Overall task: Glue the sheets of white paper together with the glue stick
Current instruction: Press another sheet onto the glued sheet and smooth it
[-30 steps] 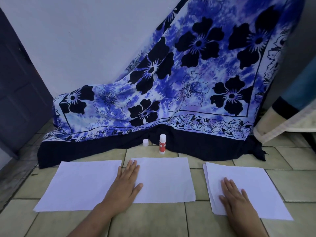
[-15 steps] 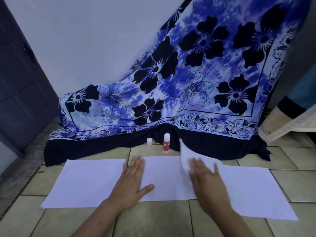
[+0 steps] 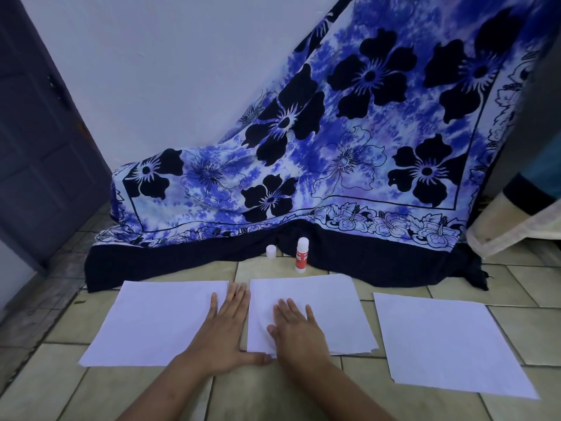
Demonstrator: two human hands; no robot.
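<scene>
Three white paper sheets lie in a row on the tiled floor: a left sheet [image 3: 154, 323], a middle stack [image 3: 331, 308] with more than one layer showing at its lower edge, and a right sheet [image 3: 449, 344]. My left hand [image 3: 224, 329] lies flat across the gap between the left sheet and the middle stack. My right hand [image 3: 299, 329] presses flat on the middle stack's lower left part. A red and white glue stick [image 3: 301, 255] stands uncapped behind the middle stack, with its white cap [image 3: 271, 252] beside it to the left.
A blue flowered cloth [image 3: 334, 165] drapes down the wall onto the floor just behind the glue stick. A dark door [image 3: 39, 141] stands at the left. A padded edge [image 3: 516, 226] juts in at the right. Beige floor tiles [image 3: 273, 393] surround the sheets.
My right hand carried a sheet from the right pile over to the middle sheet and now presses it flat there. My left hand stayed beside the middle sheet.
</scene>
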